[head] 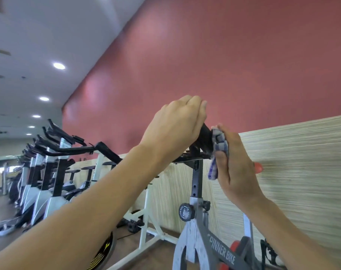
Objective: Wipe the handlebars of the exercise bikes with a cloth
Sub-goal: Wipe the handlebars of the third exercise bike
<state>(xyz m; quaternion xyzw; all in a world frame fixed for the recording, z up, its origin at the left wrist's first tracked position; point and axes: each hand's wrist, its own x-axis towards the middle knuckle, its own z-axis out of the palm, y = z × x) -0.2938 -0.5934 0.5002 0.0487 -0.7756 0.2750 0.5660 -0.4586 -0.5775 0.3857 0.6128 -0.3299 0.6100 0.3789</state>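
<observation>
My left hand [177, 125] grips the upturned black handlebar [203, 142] of the grey spinner bike [210, 240] in front of me, its fingers curled over the top of the grip. Just to the right, my right hand [236, 164] holds a grey and purple checked cloth [217, 151] and presses it against the handlebar's right side. The cloth's loose end hangs down past my thumb. Much of the handlebar is hidden under my left hand.
A row of other exercise bikes [54, 172] with black handlebars stretches away on the left. A low pale striped wall [302, 162] runs close behind the bike, with a red wall above it. The bike's black adjustment knob [186, 212] sits on the post below.
</observation>
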